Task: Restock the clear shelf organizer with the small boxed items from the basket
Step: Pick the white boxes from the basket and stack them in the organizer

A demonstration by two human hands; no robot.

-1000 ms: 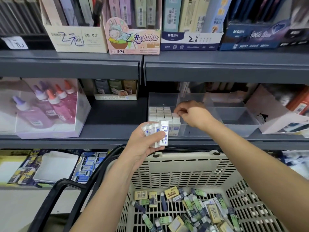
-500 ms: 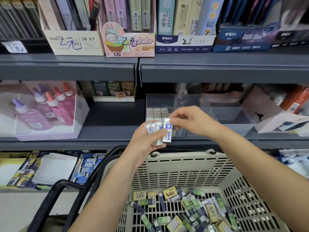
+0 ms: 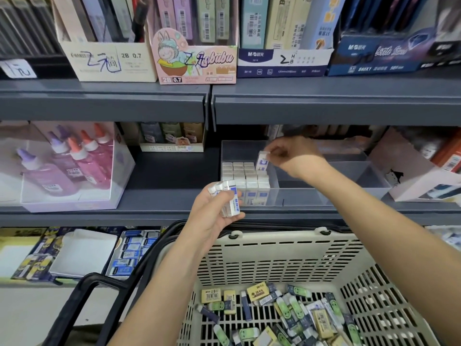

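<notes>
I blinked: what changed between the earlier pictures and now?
The right hand left the organizer, pinched one box off the stack in the left hand and carried it back over the organizer. The left hand still holds the stack; basket unmoved.

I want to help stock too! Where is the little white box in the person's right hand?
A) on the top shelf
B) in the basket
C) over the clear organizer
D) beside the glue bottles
C: the right hand pinches the small white box just above the rows of boxes in the clear organizer.
</notes>
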